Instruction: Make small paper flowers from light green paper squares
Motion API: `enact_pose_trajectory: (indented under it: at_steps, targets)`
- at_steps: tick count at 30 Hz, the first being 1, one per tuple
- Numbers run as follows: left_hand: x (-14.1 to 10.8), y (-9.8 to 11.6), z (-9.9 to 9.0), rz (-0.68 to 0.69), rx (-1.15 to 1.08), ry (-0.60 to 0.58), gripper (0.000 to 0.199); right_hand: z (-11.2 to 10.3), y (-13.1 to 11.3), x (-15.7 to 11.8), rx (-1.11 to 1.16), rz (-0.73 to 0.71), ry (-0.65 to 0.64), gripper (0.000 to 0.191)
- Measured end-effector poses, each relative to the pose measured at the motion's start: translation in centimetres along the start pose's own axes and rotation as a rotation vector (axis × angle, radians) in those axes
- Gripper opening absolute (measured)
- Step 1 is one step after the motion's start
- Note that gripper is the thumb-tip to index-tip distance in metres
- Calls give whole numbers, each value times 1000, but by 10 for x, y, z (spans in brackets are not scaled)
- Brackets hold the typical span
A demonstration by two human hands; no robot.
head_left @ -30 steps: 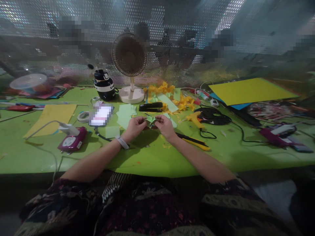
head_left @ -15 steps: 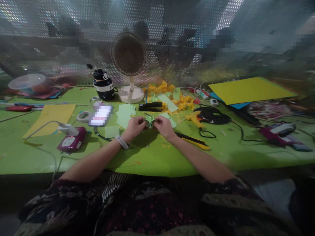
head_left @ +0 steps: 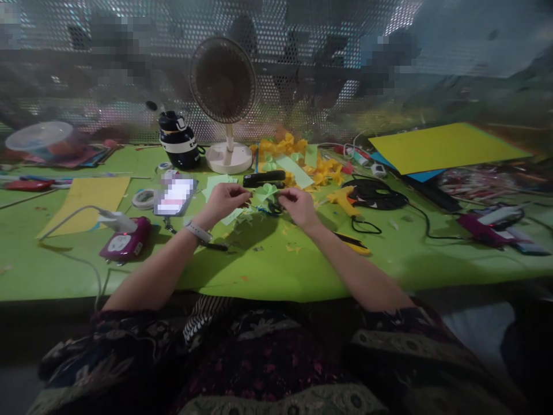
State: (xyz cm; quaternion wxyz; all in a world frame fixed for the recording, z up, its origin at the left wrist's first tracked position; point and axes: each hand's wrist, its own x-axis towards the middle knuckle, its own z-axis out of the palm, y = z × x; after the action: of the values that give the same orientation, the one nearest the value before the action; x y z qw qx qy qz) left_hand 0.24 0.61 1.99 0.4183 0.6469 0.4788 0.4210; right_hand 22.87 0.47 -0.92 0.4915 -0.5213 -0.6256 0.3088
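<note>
A small pale green paper flower (head_left: pixel 266 192) is between my hands, in front of the black stapler (head_left: pixel 264 178). My right hand (head_left: pixel 299 206) pinches it at its right side. To the left, my left hand (head_left: pixel 225 203) has its fingertips pressed together, a short gap away from the flower; what they hold, if anything, is too small to name. Dark scissors (head_left: pixel 273 207) lie just below the flower. Pale green paper pieces (head_left: pixel 233 216) are on the table under and beside my left hand.
Behind stand a fan (head_left: pixel 228 158) and a dark bottle (head_left: pixel 179 144). Yellow paper flowers (head_left: pixel 287 144) lie behind the stapler. At the right are a yellow glue gun (head_left: pixel 344 203), a yellow cutter (head_left: pixel 354 245) and a power strip (head_left: pixel 484 230); a phone (head_left: pixel 175 196) is at the left.
My hands have moved apart, the left one going left and the right one slightly right. The green flower shows more fully, and the scissors are now visible. The view has shifted a little.
</note>
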Motion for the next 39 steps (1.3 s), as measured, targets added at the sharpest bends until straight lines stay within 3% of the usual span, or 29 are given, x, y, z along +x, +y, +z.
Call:
enact_pose_trajectory:
  at_steps: [4,6,7,11,14,18,24,28,32,36,39]
  targets:
    - [7,6,-25,7,-3,165,20,-3,-4,0,-40,67,-108,13]
    - [10,6,-41,13,159,198,19,-4,-9,-4,-97,68,-178,12]
    - [12,5,-48,10,274,153,18,-5,-12,-5,-135,64,-214,12]
    - [15,2,-65,-73,596,-209,18,-13,-21,-9,-239,78,-470,13]
    - [17,1,-74,-84,810,-275,24,-19,-22,-6,-287,83,-595,13]
    - [21,0,-96,-129,1023,-236,33,-24,-19,-2,-405,34,-603,17]
    - [16,6,-121,-284,938,-502,46,-34,-29,0,-585,4,-540,23]
    - [13,6,-124,-346,855,-537,44,-43,-29,4,-570,1,-411,22]
    - [17,-9,-121,-363,744,-629,30,-45,-20,9,-602,-18,-245,19]
    - [22,-22,-122,-342,660,-614,20,-38,-16,10,-672,-21,-265,14]
    - [21,-17,-127,-251,576,-567,21,-29,-18,8,-680,-33,-277,12]
